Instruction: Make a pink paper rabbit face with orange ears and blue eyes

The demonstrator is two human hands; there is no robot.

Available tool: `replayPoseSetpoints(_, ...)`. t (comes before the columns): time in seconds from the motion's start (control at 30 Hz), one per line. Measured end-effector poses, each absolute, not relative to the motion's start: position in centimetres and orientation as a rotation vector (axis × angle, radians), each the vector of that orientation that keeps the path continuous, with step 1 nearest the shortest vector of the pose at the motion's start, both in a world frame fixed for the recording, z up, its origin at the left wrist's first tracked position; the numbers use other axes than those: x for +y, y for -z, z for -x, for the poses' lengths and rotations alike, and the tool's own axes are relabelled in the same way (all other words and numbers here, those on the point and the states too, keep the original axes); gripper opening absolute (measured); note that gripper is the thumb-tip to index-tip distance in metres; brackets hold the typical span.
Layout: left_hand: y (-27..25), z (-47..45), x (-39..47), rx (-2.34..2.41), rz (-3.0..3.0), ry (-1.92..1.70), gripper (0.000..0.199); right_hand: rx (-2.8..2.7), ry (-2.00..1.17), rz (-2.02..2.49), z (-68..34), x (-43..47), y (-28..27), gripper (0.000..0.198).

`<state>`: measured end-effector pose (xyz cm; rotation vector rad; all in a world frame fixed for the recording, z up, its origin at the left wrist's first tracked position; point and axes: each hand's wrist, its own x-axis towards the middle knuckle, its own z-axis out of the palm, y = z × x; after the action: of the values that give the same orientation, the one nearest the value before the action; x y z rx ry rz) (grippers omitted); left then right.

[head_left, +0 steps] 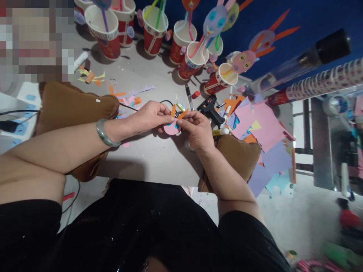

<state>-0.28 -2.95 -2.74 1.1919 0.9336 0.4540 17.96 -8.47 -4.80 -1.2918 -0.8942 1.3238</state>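
Note:
Between both hands, over the grey table, is a small pink paper face (171,128) with blue spots and two orange paper ears (182,114). My left hand (154,116) pinches its left side between thumb and fingers; a green bangle circles that wrist. On the other side, my right hand (196,128) grips the edge near the right ear, thumb on top. The fingers behind the paper are partly hidden. Just past my right hand lies a black glue gun (211,109). A black marker (189,96) and a red cap (195,95) are beyond the hands.
Red-and-white paper cups (154,32) with straws and paper faces line the back. Brown cushions (76,109) lie under my left forearm and by my right arm (238,158). Coloured paper sheets (261,124) and a long stack of cups (323,85) are at the right.

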Motion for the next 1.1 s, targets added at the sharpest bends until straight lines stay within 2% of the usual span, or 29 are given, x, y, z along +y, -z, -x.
replayPoseSetpoints(0.23, 2.83, 0.43, -3.01, 0.901, -1.236, -0.459, 0.026, -0.888, -1.323, 1.312, -17.84, -8.54, 4.76, 0.043)
replayPoseSetpoints(1.1, 2.65, 0.14, -3.46, 0.922, -1.113, -0.534, 0.018, -0.805, -1.355, 1.310, -17.73, -8.59, 5.24, 0.046)
